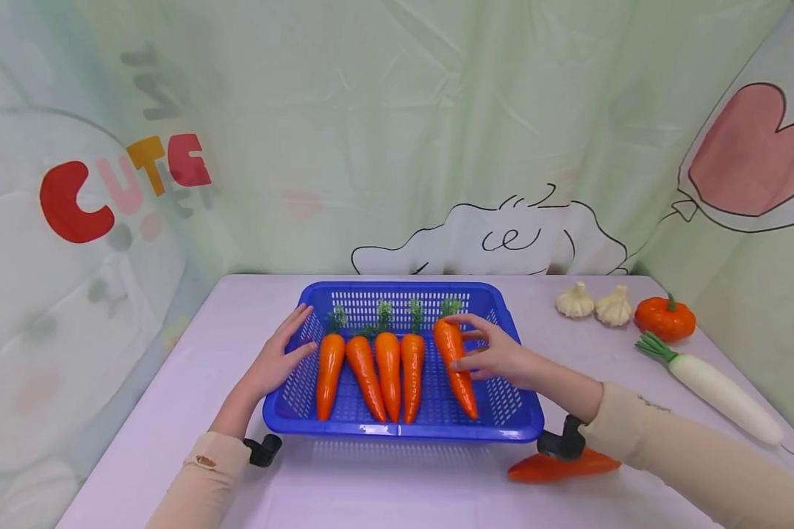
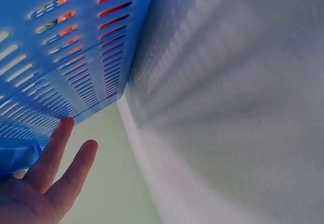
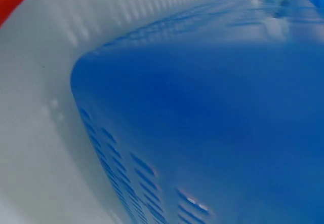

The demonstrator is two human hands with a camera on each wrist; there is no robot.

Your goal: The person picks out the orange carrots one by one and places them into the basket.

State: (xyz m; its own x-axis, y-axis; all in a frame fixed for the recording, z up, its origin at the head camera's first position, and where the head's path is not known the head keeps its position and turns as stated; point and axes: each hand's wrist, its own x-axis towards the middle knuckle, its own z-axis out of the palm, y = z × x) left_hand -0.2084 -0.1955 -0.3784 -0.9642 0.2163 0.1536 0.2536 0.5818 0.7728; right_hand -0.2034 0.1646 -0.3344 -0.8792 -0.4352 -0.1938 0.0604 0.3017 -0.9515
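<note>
A blue plastic basket (image 1: 397,432) with slotted walls holds several orange carrots (image 1: 388,375) with green tops, their tips toward the front. My right hand (image 1: 503,356) pinches the rightmost carrot (image 1: 451,345) between thumb and fingers, at the basket's right side. That carrot slants, its top leaning left. At the basket's left rim is my left hand (image 1: 274,361), with its thumb over the edge and fingers extended. In the left wrist view, straight fingers (image 2: 76,173) lie by the outer wall (image 2: 55,72). The basket's side (image 3: 202,107) fills the right wrist view, hiding the right hand.
On the table's right are two garlic bulbs (image 1: 613,306), a small orange pumpkin (image 1: 664,319) and a white radish (image 1: 728,397) with green stems. An orange-red tapered vegetable (image 1: 536,468) lies in front of the basket, partly under the right forearm. A printed curtain (image 1: 397,147) hangs behind.
</note>
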